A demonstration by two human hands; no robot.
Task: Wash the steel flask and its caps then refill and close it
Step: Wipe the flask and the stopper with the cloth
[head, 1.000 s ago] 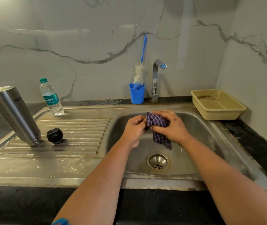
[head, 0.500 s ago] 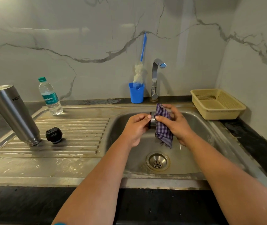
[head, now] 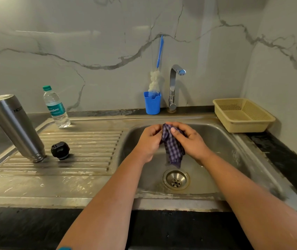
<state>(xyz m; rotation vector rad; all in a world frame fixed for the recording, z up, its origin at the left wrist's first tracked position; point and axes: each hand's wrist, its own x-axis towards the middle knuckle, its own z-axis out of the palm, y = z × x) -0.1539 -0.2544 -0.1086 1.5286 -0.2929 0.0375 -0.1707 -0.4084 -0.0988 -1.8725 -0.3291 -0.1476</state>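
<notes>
At frame left the steel flask (head: 15,128) stands inverted, rigid and likely slick when wet — grasp mid-body. Beside it, the black cap (head: 60,150). At centre, your left hand (head: 148,141) and right hand (head: 191,140) both pinch the soft checked cloth (head: 173,149) — whether a cap is inside it cannot be determined.

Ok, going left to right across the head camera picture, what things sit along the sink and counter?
steel flask → water bottle → black cap → blue cup with the bottle brush → tap → beige basket. Both hands and the checked cloth over the basin overlap that middle stretch, so they are left out.
</notes>
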